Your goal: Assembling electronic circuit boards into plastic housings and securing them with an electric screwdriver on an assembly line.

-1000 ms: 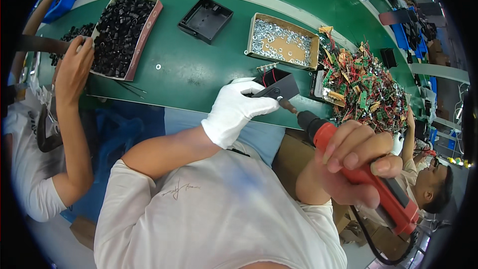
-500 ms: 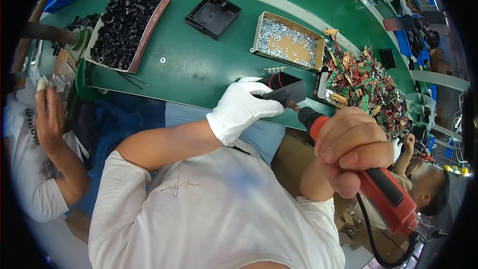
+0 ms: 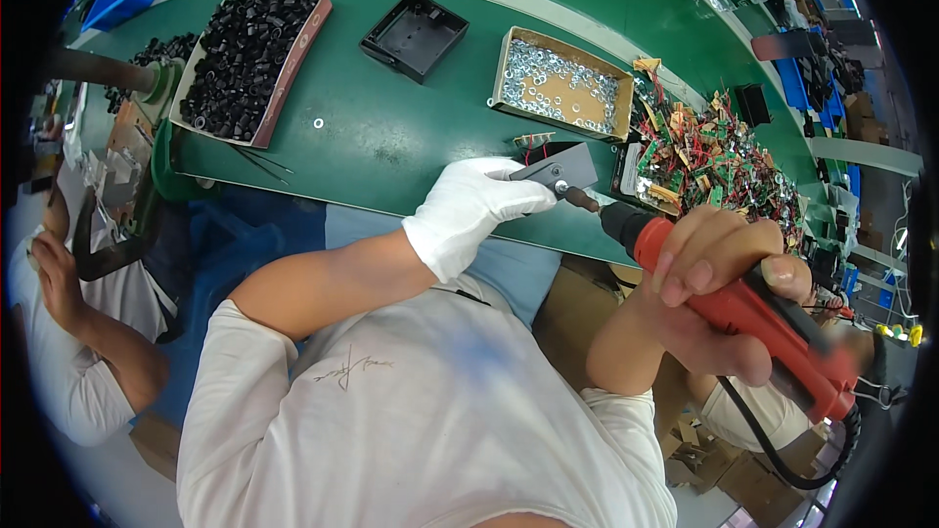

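My left hand (image 3: 476, 205), in a white glove, grips a small black plastic box (image 3: 569, 169) at the table's near edge. Red wires and a small circuit board (image 3: 533, 140) stick up at the box's far side. Bare, my right hand (image 3: 719, 274) is wrapped round a red and black electric screwdriver (image 3: 748, 318) with a black cord. The screwdriver's tip points at a round metal fastener on the box's near side; whether they touch I cannot tell. Behind it, an open black box shell (image 3: 416, 36) lies on the green table.
A carton of black caps (image 3: 245, 59) stands at the left, beside a green metal press (image 3: 161, 83). Another carton (image 3: 562, 88) holds metal nuts or washers. Wired circuit boards (image 3: 719, 156) are heaped at the right. Co-workers sit on both sides; one's hand (image 3: 59, 279) shows at left.
The black box has tilted in my left hand, showing its near side more. My right hand and the screwdriver have moved slightly right, and the screwdriver lies flatter. The left co-worker's hands have lowered.
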`<state>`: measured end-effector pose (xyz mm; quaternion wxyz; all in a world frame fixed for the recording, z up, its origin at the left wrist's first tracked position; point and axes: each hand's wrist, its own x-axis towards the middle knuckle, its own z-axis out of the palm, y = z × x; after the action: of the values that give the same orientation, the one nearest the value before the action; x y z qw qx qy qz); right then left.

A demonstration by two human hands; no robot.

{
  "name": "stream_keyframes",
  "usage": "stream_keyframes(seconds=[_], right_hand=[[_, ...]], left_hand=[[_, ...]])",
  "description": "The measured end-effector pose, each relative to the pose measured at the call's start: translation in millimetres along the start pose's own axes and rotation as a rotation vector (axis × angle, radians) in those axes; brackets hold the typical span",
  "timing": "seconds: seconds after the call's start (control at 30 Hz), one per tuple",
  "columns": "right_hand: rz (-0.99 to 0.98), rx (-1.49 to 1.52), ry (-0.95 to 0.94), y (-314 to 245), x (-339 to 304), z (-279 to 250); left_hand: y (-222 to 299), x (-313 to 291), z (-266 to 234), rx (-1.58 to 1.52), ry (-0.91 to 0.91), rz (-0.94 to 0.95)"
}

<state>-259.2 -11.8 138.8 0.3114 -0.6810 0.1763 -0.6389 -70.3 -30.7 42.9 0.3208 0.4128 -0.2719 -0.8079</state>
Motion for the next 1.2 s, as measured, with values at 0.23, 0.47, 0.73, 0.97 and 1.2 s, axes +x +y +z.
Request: stream_keyframes(seconds=[0.23,0.47,0.73,0.97,1.2], right_hand=[[0.057,0.026,0.080,3.2,-3.3,9.4],[0.057,-0.007,-0.262,10.3,14.5,3.8],[0.145,0.094,-0.219,3.4,2.1,3.0],[0.090,0.012,-0.192,-4.2,10.0,9.3],[0.051,0.093,-0.191,9.0,-1.0,2.8]], left_hand=[[-5.6,2.9,2.1,0.073,0.003,0.054],[-7.7,3.4,2.2,0.092,-0.027,0.021],[-7.4,6.0,-1.5,0.186,-0.061,-0.032],[-6.3,3.9,2.8,0.152,-0.049,0.003],[-14.4,9.2,-6.9,0.287,-0.045,-0.002]])
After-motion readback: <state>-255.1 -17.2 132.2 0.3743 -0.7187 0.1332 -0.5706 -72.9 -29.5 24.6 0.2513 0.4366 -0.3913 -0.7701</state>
